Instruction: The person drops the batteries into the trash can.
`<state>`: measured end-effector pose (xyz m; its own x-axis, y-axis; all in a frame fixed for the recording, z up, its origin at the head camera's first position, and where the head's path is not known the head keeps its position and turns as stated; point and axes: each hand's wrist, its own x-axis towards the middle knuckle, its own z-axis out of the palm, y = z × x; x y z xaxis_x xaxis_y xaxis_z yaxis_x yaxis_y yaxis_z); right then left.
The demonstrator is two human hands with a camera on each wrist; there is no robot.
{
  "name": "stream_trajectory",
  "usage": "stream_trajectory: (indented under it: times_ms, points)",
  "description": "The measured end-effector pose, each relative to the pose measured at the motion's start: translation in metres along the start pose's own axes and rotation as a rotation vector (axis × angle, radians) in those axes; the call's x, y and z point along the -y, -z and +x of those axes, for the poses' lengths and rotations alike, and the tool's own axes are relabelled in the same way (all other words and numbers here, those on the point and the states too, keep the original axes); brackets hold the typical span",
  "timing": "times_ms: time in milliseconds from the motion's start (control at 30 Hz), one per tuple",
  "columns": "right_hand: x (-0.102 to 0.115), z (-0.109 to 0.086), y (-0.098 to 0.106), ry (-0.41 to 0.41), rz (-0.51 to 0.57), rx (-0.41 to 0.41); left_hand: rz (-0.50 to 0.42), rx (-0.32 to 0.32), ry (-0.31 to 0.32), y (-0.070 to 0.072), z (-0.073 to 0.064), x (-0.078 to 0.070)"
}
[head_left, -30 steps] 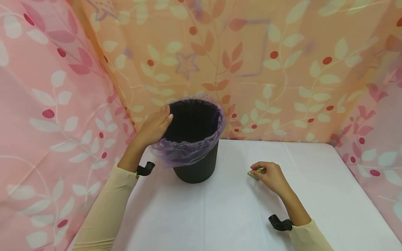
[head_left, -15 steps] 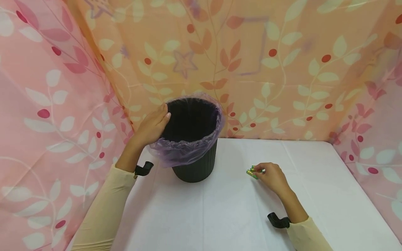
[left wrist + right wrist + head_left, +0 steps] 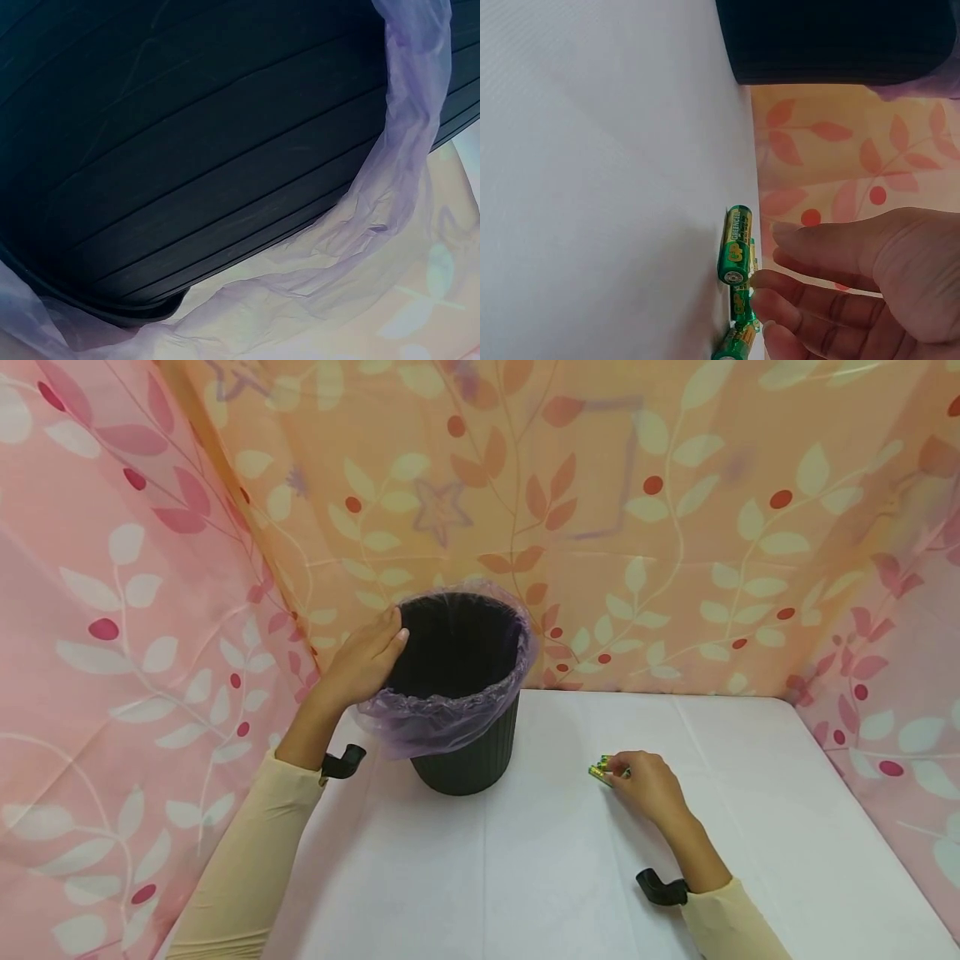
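Observation:
A dark ribbed bin [image 3: 468, 756] stands upright on the white table, a purple plastic bag [image 3: 450, 727] draped over its rim. My left hand [image 3: 363, 662] rests against the bin's left rim with its fingers extended. The left wrist view looks into the bin's dark interior [image 3: 195, 142]; no hand shows there. Several green and gold batteries [image 3: 736, 246] lie in a small group on the table right of the bin. My right hand [image 3: 648, 783] is beside them, fingers loosely bent. In the right wrist view, thumb and fingertips are apart with nothing pinched between them, very near the batteries.
A white cloth covers the table [image 3: 540, 868]. Behind it hangs an orange leaf-patterned curtain [image 3: 585, 577], with pink patterned cloth [image 3: 187, 710] on the left and right sides. Black camera mounts [image 3: 660, 887] are strapped on both wrists.
My right fingers have eased off the batteries, which now show more fully on the table. The left hand stays at the bin's rim. The head view has shifted slightly.

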<state>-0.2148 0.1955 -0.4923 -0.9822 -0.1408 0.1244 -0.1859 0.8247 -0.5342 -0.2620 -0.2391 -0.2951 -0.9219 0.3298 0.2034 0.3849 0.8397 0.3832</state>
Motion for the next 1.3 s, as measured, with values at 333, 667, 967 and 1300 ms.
stream_trajectory:
  times_ms: [333,667,967,1300]
  points:
    - [0.0010,-0.0004,-0.0029,-0.024,-0.028,0.007,0.015,0.018,-0.008,0.0010,0.0003,-0.0012]
    - [-0.0002,-0.0008,-0.0055,-0.031,-0.063,0.007,0.038,0.026,-0.008,0.0029,-0.0012,-0.0030]
    - [-0.0018,-0.0022,-0.0075,-0.009,-0.107,0.024,0.039,0.030,-0.009,0.0012,0.0009,-0.0004]
    - [-0.0016,-0.0025,-0.0095,-0.026,-0.144,0.047,0.029,0.017,-0.006,0.0006,0.0001,-0.0001]
